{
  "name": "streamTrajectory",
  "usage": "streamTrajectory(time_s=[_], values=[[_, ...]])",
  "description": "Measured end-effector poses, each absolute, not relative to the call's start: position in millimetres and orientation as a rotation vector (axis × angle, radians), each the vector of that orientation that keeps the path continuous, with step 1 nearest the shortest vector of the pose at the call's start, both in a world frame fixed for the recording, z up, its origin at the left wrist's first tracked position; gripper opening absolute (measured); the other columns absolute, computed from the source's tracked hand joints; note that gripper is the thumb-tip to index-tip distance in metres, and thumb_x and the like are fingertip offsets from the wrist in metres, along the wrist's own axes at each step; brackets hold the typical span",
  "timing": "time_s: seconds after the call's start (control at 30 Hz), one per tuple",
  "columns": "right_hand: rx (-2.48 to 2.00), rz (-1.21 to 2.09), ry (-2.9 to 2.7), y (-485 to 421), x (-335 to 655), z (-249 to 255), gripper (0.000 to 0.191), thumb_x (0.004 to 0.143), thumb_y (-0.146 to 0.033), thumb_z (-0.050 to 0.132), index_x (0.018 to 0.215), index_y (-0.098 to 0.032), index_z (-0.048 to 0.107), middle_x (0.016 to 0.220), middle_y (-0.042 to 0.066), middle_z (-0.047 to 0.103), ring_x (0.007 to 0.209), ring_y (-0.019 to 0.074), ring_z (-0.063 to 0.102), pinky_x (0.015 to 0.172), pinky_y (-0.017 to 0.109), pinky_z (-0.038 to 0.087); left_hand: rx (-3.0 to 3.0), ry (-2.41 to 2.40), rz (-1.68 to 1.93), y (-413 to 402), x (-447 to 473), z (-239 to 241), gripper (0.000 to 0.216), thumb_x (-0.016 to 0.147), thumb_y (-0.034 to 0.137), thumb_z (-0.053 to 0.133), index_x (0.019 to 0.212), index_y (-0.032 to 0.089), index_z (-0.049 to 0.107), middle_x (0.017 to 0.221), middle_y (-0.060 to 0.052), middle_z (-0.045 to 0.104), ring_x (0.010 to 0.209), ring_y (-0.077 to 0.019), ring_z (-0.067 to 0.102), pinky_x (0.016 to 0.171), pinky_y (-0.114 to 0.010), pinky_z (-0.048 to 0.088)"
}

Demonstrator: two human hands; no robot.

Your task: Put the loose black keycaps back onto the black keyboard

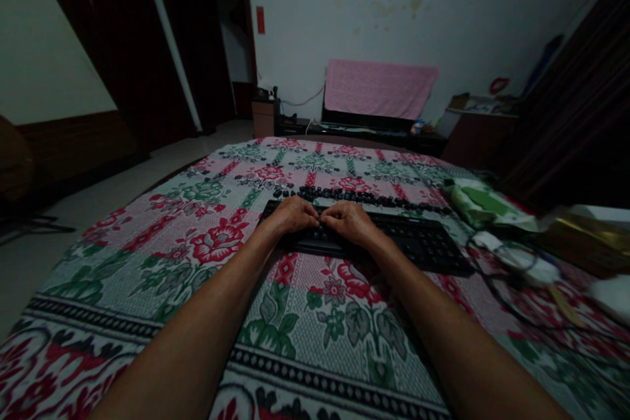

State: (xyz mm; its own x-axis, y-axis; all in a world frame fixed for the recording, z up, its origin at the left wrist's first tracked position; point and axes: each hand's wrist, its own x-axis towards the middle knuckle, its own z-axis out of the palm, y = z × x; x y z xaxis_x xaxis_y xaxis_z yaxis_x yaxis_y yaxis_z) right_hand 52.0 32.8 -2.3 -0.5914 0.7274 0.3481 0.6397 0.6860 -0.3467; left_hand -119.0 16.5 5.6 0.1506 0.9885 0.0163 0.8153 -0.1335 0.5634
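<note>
A black keyboard [423, 239] lies on a bed covered by a red, green and white flowered spread [207, 243]. Both my hands rest on its left half, side by side and nearly touching. My left hand [294, 213] has its fingers curled down onto the keys. My right hand [348, 218] is curled the same way, fingertips pinched toward the left hand. What the fingertips grip is hidden. A row of loose black keycaps [364, 197] lies on the spread just behind the keyboard.
A green and white cloth [475, 202] lies right of the keyboard. A white device with a looping black cable [512, 256] sits further right. Beyond the bed, a pink towel [378, 87] drapes over a low cabinet against the wall. A dark doorway is at left.
</note>
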Motion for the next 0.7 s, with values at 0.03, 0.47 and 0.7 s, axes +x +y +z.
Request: streamTrajectory(time_s=[0.03,0.47,0.7], values=[[-1.058,0.254,-2.432,32.4,51.9,-1.8,0.02,0.073,-0.026,0.048,0.078,-0.02,0.067,0.071,0.001,0.064,0.066,0.0113,0.054,0.058,0.019,0.035,2.005,1.729,0.548,16.0,-118.4,6.2,0.027,0.057,0.032,0.061,0.081,0.023,0.068,0.065,0.004,0.064,0.059,-0.0092,0.053,0.056,-0.018,0.038],[-1.042,0.222,-2.437,31.9,52.4,-1.6,0.022,0.074,-0.027,0.048,0.081,-0.02,0.068,0.074,0.002,0.065,0.068,0.0116,0.055,0.06,0.019,0.035,2.015,1.695,0.564,16.4,-119.5,5.8,0.028,0.057,0.032,0.06,0.082,0.021,0.068,0.067,0.003,0.064,0.062,-0.01,0.054,0.055,-0.019,0.038],[-1.059,0.193,-2.44,32.8,51.1,-5.1,0.022,0.075,-0.029,0.047,0.084,-0.024,0.067,0.076,0.0,0.065,0.073,0.0129,0.055,0.064,0.02,0.037,1.974,1.7,0.556,17.0,-121.3,5.4,0.026,0.057,0.03,0.059,0.08,0.021,0.068,0.064,0.003,0.063,0.059,-0.0098,0.053,0.052,-0.019,0.037]])
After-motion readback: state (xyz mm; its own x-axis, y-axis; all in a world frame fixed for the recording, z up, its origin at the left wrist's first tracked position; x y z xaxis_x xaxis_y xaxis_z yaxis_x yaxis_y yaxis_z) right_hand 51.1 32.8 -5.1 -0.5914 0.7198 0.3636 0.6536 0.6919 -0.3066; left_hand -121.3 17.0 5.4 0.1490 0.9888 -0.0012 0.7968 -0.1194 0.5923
